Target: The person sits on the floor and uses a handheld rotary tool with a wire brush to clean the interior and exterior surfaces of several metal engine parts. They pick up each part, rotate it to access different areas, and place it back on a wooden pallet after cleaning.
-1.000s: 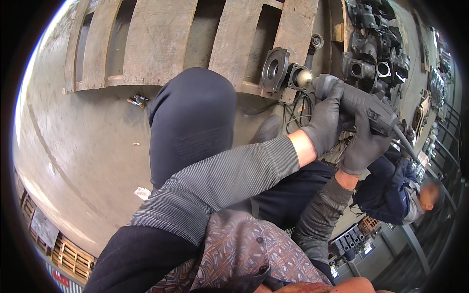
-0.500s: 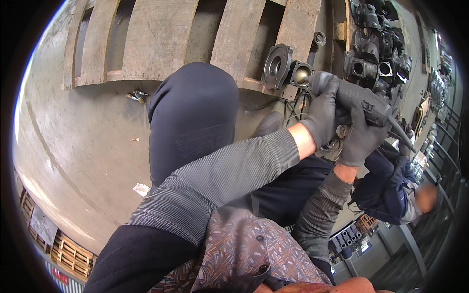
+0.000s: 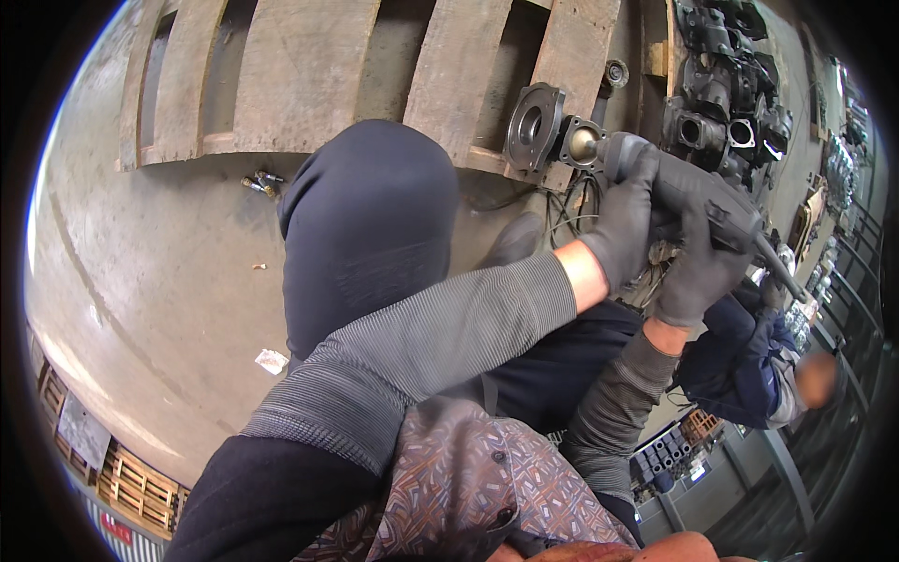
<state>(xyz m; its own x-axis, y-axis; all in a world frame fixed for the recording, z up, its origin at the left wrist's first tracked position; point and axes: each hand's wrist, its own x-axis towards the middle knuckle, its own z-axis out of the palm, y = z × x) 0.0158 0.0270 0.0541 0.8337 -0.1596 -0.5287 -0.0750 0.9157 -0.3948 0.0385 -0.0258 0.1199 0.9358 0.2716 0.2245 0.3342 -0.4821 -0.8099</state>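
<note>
Both gloved hands are closed around a dark grey corded power grinder (image 3: 698,192). My left hand (image 3: 623,225) grips it near its head, and my right hand (image 3: 704,272) holds the rear of the body, where the thick cord comes out. The grinder's head points left at a small square metal flange (image 3: 582,143) with a rounded brassy piece in its opening. Whether the tool touches the flange, I cannot tell. Beside it stands a larger round metal flange (image 3: 535,127) with a hole through its middle, at the pallet's edge.
A wooden pallet (image 3: 304,75) spans the far side. Several dark metal castings (image 3: 707,89) are piled at the far right. Cables (image 3: 573,201) lie below the flanges, and small metal fittings (image 3: 262,184) rest on the floor at left. Another person (image 3: 740,365) sits at right.
The grinder and both my hands have shifted slightly right and toward me. Both hands keep their grip, and the flanges stay in nearly the same place.
</note>
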